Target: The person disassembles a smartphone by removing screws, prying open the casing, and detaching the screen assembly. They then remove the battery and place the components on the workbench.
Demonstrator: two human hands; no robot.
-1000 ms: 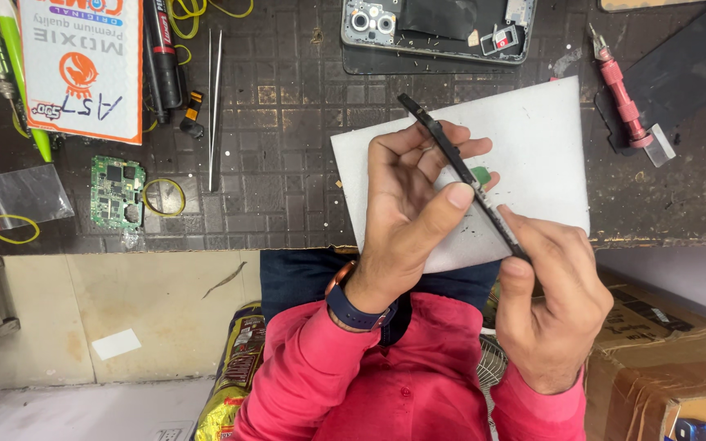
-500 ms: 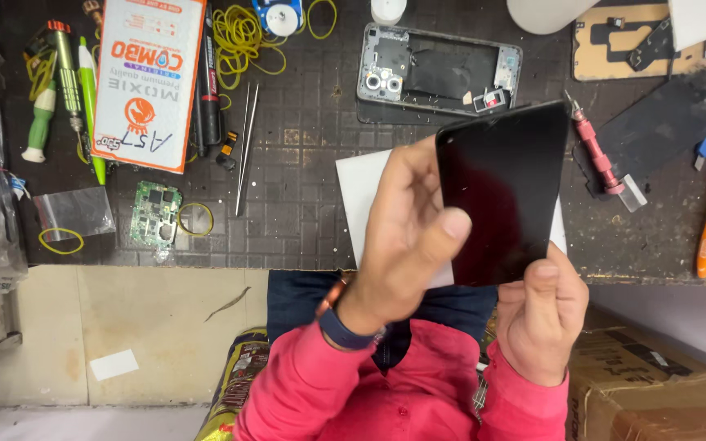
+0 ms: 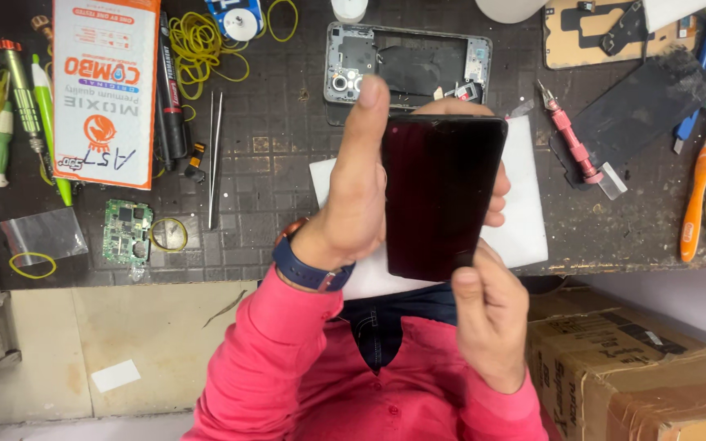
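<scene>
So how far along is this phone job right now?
Done: the phone frame lies stripped open on the mat, a green circuit board out beside it. In hand: left hand and right hand hold the dark screen panel. Left: panel and board aren't fitted yet.

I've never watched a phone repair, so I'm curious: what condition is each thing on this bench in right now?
Black glossy phone screen panel: dark, held upright off the bench.
Left hand: gripping the panel's left edge, thumb raised.
Right hand: holding the panel's bottom edge.
Grey phone frame: opened, insides exposed, lying flat.
Green circuit board: loose, lying flat.
White rectangular mat: flat beneath the panel.
Red-handled screwdriver: lying unused.
Metal tweezers: lying unused.
</scene>
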